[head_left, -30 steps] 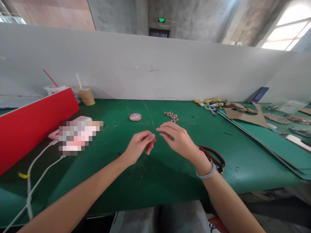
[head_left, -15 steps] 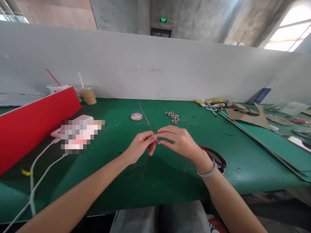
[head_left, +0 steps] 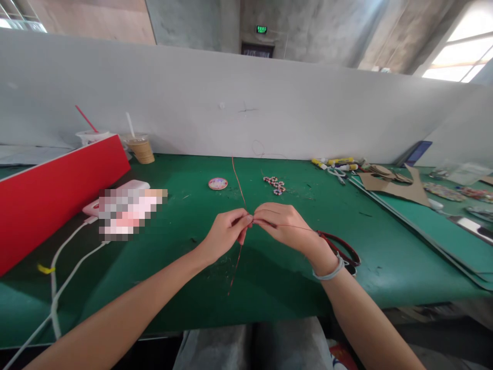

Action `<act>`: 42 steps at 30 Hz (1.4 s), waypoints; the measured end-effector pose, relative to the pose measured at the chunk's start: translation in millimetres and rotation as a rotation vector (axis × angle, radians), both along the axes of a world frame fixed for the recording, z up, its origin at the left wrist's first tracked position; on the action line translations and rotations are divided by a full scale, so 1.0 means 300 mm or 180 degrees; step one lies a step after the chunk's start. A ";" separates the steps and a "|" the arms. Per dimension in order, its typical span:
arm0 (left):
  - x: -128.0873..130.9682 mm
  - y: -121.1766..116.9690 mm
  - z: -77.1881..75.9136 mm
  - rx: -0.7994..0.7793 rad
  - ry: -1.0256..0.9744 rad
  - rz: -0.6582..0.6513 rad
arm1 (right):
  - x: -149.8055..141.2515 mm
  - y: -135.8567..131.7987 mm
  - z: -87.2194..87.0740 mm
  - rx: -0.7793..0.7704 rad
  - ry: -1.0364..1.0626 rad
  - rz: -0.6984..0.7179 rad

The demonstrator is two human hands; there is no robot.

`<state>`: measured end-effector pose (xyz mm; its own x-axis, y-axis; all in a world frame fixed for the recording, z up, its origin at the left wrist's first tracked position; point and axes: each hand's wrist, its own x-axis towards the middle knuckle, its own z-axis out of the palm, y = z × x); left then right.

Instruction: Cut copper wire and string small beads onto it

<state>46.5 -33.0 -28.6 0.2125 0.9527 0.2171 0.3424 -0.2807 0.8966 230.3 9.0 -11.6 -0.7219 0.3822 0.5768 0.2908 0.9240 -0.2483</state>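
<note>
My left hand (head_left: 230, 229) is closed in a pinch on a thin reddish cord (head_left: 239, 184) in front of me. One strand rises from the fingers toward the back of the table, and another hangs down below them. My right hand (head_left: 284, 220) meets the left at the fingertips, its thumb and fingers pressed together on the cord. A strand runs rightward from that pinch across the right hand. The exact spot where the strands meet is hidden by the fingertips. Beyond the hands lie a small round patterned disc (head_left: 217, 183) and a cluster of small flower-like beaded pieces (head_left: 275, 184).
A red board (head_left: 61, 195) slants at left beside a power bank (head_left: 133, 187) with white cables. Drink cups (head_left: 141, 149) stand behind it. At right are markers (head_left: 340, 161), scissors (head_left: 337, 174), green mats (head_left: 416, 226) and cut cardboard (head_left: 408, 190). Red-framed glasses (head_left: 341, 246) lie near my right wrist.
The right fingers have closed in on the cord beside the left fingertips. One strand that pointed away from me now lies to the right across the right hand.
</note>
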 end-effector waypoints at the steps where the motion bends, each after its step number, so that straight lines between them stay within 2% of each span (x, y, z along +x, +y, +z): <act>1: 0.000 -0.002 0.003 0.0075 0.0095 0.0040 | -0.004 -0.002 -0.004 -0.0012 0.0014 -0.0030; 6: 0.003 -0.014 0.017 0.0457 0.0401 0.0258 | -0.037 -0.015 -0.020 -0.0348 0.0531 -0.0007; 9: 0.009 -0.022 0.019 0.0781 0.0492 0.0443 | -0.054 -0.024 -0.013 -0.0887 0.0858 -0.0052; 13: 0.011 -0.028 0.016 0.1173 0.0557 0.0535 | -0.064 -0.036 0.008 -0.1720 0.0871 -0.0075; 16: 0.011 -0.026 0.017 0.1252 0.0581 0.0539 | -0.065 -0.038 0.014 -0.2103 0.0923 -0.0012; 18: 0.012 -0.022 0.021 0.1082 0.0559 0.0519 | -0.064 -0.035 0.013 -0.1967 0.0904 -0.0060; 23: 0.014 -0.012 0.028 0.0459 0.0282 0.0244 | -0.054 -0.022 -0.001 -0.0975 0.0679 -0.0199; 28: 0.011 -0.009 0.025 0.0392 0.0102 0.0148 | -0.046 -0.024 -0.004 -0.0586 0.0370 -0.0251; 33: 0.011 -0.013 0.022 0.0383 0.0134 0.0125 | -0.044 -0.025 0.000 -0.0556 0.0301 -0.0192; 38: 0.008 -0.009 0.020 0.0330 -0.0054 -0.0228 | -0.034 -0.022 0.003 -0.0675 0.0340 -0.0068; 42: -0.001 0.000 0.021 0.0453 0.0043 -0.0364 | -0.030 -0.026 0.018 -0.0899 0.0443 0.0038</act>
